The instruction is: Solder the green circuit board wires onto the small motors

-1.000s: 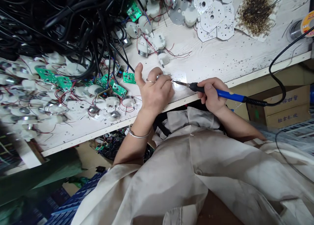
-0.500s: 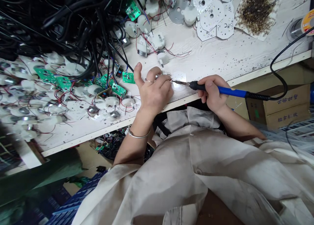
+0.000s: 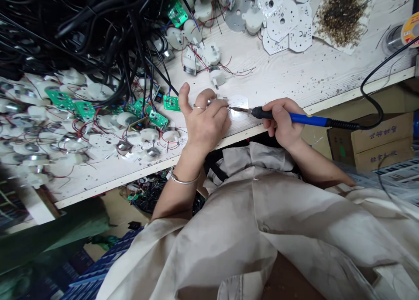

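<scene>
Over the last moments the blue-handled soldering iron (image 3: 291, 118) has swung from a slope to nearly level, its handle now lying close to the bench (image 3: 281, 80) edge, while its tip (image 3: 237, 109) stays at the same small spot. The right hand (image 3: 283, 121) holds the iron like a pen, fingers closed around the grip section just behind the metal shaft. The left hand (image 3: 206, 125) is curled, its fingertips pinching a small metal part (image 3: 224, 98), which is mostly hidden. That part sits just above a bright patch of paper (image 3: 240, 101), and the tip reaches right beside it; whether they touch is too small to tell.

Around the hands lie a green circuit board (image 3: 171, 103), white geared motors (image 3: 216, 76) with thin red wires, and heaps of finished motor units (image 3: 101, 141) on the left. A tangle of black cables (image 3: 98, 29) crowds the far left of the bench. White LED plates (image 3: 283, 25) and a solder spool (image 3: 410, 29) sit further off. Below the bench edge stands a cardboard box (image 3: 369, 143). Nothing lies between the iron and the part.
</scene>
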Available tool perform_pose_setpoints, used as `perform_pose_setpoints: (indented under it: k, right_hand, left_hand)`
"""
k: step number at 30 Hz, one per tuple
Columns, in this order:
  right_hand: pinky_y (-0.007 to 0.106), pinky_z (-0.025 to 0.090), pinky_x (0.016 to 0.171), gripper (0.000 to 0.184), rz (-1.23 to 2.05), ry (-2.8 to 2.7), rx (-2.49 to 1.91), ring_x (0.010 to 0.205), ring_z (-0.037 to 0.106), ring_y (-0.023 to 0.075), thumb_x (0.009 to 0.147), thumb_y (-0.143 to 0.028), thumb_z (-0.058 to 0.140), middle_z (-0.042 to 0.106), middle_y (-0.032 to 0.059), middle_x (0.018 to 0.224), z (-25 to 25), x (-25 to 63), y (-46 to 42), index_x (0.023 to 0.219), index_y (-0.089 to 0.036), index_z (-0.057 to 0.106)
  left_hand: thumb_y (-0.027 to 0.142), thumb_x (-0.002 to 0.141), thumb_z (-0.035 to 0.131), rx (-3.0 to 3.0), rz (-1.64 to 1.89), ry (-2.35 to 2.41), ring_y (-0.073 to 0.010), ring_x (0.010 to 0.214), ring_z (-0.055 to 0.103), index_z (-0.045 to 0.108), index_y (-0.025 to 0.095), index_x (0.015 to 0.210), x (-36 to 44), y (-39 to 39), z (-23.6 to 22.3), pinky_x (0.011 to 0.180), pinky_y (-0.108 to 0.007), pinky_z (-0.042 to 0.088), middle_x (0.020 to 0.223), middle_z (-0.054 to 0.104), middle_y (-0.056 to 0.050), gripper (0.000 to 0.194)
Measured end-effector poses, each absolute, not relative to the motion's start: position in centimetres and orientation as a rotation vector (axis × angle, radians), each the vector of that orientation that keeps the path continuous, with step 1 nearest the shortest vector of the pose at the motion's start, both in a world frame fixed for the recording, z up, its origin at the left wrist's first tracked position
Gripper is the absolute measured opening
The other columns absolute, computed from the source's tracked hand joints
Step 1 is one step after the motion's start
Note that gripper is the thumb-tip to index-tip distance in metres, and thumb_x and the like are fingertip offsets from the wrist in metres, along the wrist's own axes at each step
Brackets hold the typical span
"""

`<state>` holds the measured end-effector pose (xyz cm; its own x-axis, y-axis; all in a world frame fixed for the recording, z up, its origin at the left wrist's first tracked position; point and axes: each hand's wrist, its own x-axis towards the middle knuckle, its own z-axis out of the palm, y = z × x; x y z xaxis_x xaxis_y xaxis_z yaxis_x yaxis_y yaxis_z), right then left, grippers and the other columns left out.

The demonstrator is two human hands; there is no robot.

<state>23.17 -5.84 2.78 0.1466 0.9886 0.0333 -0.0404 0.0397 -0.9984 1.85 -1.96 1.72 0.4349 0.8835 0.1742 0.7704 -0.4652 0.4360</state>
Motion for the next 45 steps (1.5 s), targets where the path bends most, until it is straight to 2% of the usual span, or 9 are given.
perform_pose_setpoints:
  k: [3,7,14,25,32,34,37,40,45]
  right_hand:
    - [0.022,0.034,0.036,0.044,1.098,-1.081,-1.221,0.035,0.043,0.0058,0.092,-0.065,0.058,0.056,-0.0068,0.049,2.7,23.2,-5.8,0.081,-0.023,0.065]
    - [0.021,0.026,0.031,0.045,1.058,-1.013,-1.255,0.032,0.037,0.0050,0.092,-0.068,0.055,0.055,-0.0084,0.050,2.3,23.3,-6.1,0.083,-0.024,0.063]
    - [0.019,0.023,0.028,0.038,0.996,-0.932,-1.163,0.031,0.038,0.0044,0.095,-0.060,0.058,0.056,-0.0090,0.051,1.9,23.2,-6.4,0.085,-0.023,0.063]
    - [0.025,0.030,0.034,0.042,0.929,-0.963,-1.234,0.033,0.041,0.0095,0.092,-0.069,0.051,0.053,-0.0081,0.051,1.3,23.5,-6.8,0.087,-0.027,0.058]
    - [0.031,0.049,0.046,0.037,0.747,-1.001,-1.230,0.033,0.044,0.0118,0.098,-0.064,0.041,0.046,-0.0104,0.049,1.7,24.2,-6.8,0.092,-0.029,0.054]
    - [0.033,0.055,0.052,0.030,0.621,-1.026,-1.209,0.043,0.058,0.0135,0.099,-0.060,0.044,0.058,-0.0080,0.062,1.9,24.9,-6.1,0.103,-0.031,0.053]
    - [0.042,0.064,0.079,0.030,0.480,-1.158,-1.235,0.082,0.077,0.0199,0.101,-0.052,0.046,0.071,0.0014,0.100,2.0,26.2,-4.1,0.124,-0.033,0.049]
    - [0.046,0.060,0.100,0.034,0.390,-1.421,-1.382,0.107,0.074,0.0222,0.104,-0.051,0.039,0.068,0.0096,0.124,1.9,27.8,-1.8,0.130,-0.032,0.049]
    - [0.050,0.055,0.105,0.038,0.302,-1.786,-1.549,0.125,0.062,0.0276,0.105,-0.045,0.035,0.062,0.0131,0.134,1.9,29.1,1.4,0.132,-0.026,0.053]
  left_hand:
    - [0.026,0.091,0.060,2.388,0.567,1.431,-0.0278,0.121,0.062,0.057,0.026,0.081,1.8,-1.9,1.4,0.127,-0.071,0.013,0.103,0.075,0.003,0.010]
    - [0.027,0.092,0.059,2.397,0.587,1.420,-0.0263,0.121,0.061,0.057,0.027,0.083,1.6,-1.9,1.0,0.127,-0.071,0.013,0.103,0.075,0.003,0.009]
    - [0.027,0.093,0.057,2.426,0.600,1.416,-0.0291,0.122,0.062,0.058,0.027,0.082,1.6,-1.9,0.7,0.127,-0.070,0.012,0.103,0.075,0.002,0.011]
    - [0.027,0.097,0.059,2.468,0.495,1.511,-0.0290,0.125,0.062,0.066,0.031,0.096,0.7,-3.5,1.6,0.121,-0.080,0.015,0.111,0.075,0.003,0.009]
    - [0.024,0.094,0.064,2.552,0.461,1.657,-0.0347,0.122,0.064,0.070,0.034,0.098,-5.3,-4.5,1.8,0.115,-0.085,0.017,0.106,0.077,0.000,0.012]
    - [0.023,0.094,0.065,2.635,0.439,1.661,-0.0345,0.119,0.065,0.070,0.035,0.098,-7.1,-4.6,2.0,0.113,-0.085,0.019,0.102,0.078,0.000,0.013]
    - [0.023,0.094,0.065,2.738,0.424,1.635,-0.0339,0.117,0.066,0.070,0.035,0.099,-9.3,-4.4,1.9,0.111,-0.083,0.022,0.098,0.078,-0.001,0.014]
    - [0.023,0.095,0.064,2.796,0.388,1.610,-0.0340,0.118,0.065,0.069,0.035,0.101,-10.8,-4.3,1.9,0.108,-0.081,0.028,0.097,0.078,-0.002,0.014]
    - [0.025,0.093,0.066,2.789,0.355,1.593,-0.0315,0.113,0.067,0.070,0.035,0.097,-11.6,-4.5,2.5,0.110,-0.075,0.033,0.101,0.079,0.000,0.011]
